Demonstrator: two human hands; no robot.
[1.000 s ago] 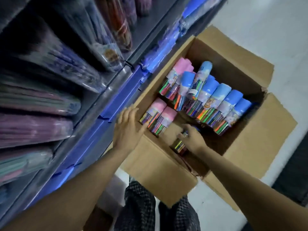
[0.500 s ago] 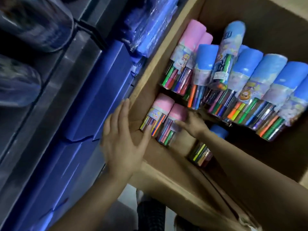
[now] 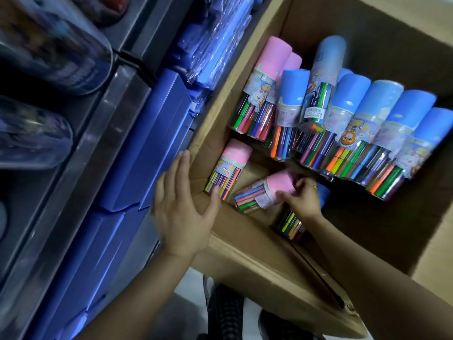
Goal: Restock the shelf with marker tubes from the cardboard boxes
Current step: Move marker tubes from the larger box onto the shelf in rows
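An open cardboard box (image 3: 247,256) on the floor holds several clear marker tubes with pink or blue caps. My right hand (image 3: 302,198) grips the cap end of a pink-capped tube (image 3: 262,192), which lies tilted near the box's near-left corner. Another pink-capped tube (image 3: 228,171) stands beside it against the left wall. A blue-capped tube (image 3: 291,223) lies partly hidden under my right wrist. My left hand (image 3: 182,207) rests flat with spread fingers on the box's left corner edge. A row of blue-capped tubes (image 3: 367,133) fills the far side.
The metal shelf (image 3: 98,133) runs along the left, with blue boxes (image 3: 157,143) on its lower level and wrapped blue packs (image 3: 215,45) behind. Plastic-wrapped goods (image 3: 49,47) lie on upper levels. Pale floor and a shoe show below.
The camera has moved closer to the box. My right hand left the blue-capped tube, reached a pink-capped one and tipped it over in its grip. My left hand stayed on the box edge.
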